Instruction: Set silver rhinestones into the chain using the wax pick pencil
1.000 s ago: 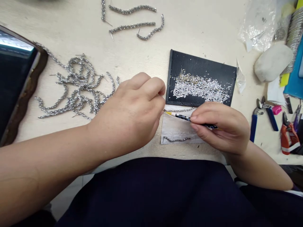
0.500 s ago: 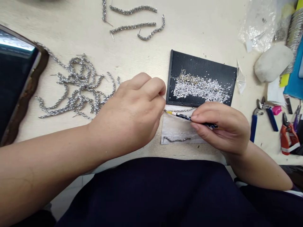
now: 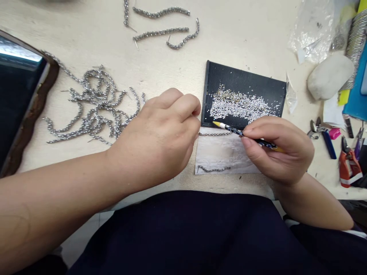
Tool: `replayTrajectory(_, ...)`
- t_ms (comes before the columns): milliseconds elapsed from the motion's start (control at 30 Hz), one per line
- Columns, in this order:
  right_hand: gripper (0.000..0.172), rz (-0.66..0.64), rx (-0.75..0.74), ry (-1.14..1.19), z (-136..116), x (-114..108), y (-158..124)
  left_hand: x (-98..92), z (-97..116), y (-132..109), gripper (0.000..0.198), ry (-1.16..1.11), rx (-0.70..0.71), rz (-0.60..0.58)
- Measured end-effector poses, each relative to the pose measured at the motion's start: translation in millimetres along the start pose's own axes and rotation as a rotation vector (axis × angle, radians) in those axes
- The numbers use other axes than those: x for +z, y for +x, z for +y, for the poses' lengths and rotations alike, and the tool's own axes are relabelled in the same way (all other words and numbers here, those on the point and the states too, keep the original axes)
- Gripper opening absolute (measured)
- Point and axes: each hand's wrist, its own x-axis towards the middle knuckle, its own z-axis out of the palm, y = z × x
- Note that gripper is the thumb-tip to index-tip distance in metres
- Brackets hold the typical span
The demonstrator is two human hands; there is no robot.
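Observation:
My left hand [image 3: 160, 133] is closed in a pinch on the left end of a thin silver beaded strip [image 3: 215, 133] that lies along the top of a pale mat [image 3: 220, 152]. My right hand [image 3: 278, 149] grips a dark pick-up pencil [image 3: 243, 133] with a yellow-white tip. The tip rests at the near edge of a black ridged tray [image 3: 243, 80] strewn with tiny silver rhinestones [image 3: 241, 105]. A second short beaded strip [image 3: 213, 169] lies at the mat's near edge.
A heap of finished beaded strips [image 3: 91, 107] lies to the left, with three more [image 3: 163, 26] at the back. A dark framed screen [image 3: 20, 91] is at far left. Pliers and cutters [image 3: 344, 149], a white lump [image 3: 329, 76] and a plastic bag [image 3: 312, 30] crowd the right.
My right hand has lifted up and to the right, carrying the pencil tip from the beaded strip to the near edge of the rhinestone tray. My left hand has kept still.

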Motion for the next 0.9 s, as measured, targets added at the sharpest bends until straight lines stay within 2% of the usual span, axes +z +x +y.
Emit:
replayTrajectory(367, 0.023, 0.019, 0.013, -0.003, 0.3, 0.7, -1.3, 3.2, -0.5, -1.1, 0.034, -0.029, -0.032, -0.010)
replayTrajectory(433, 0.023, -0.024, -0.005, 0.049, 0.0, -1.2, -0.3, 2.7, -0.5, -0.8, 0.033, 0.002, -0.022, -0.007)
replayTrajectory(600, 0.026, -0.228, -0.078, 0.136, 0.8, -4.6, 2.0, -2.3, 0.5, 1.2, 0.032, -0.008, -0.017, -0.054)
replayTrajectory(900, 0.026, -0.252, -0.081, 0.098, 1.5, -2.2, 0.8, -2.8, 1.2, 1.9, 0.032, -0.028, -0.037, -0.042)
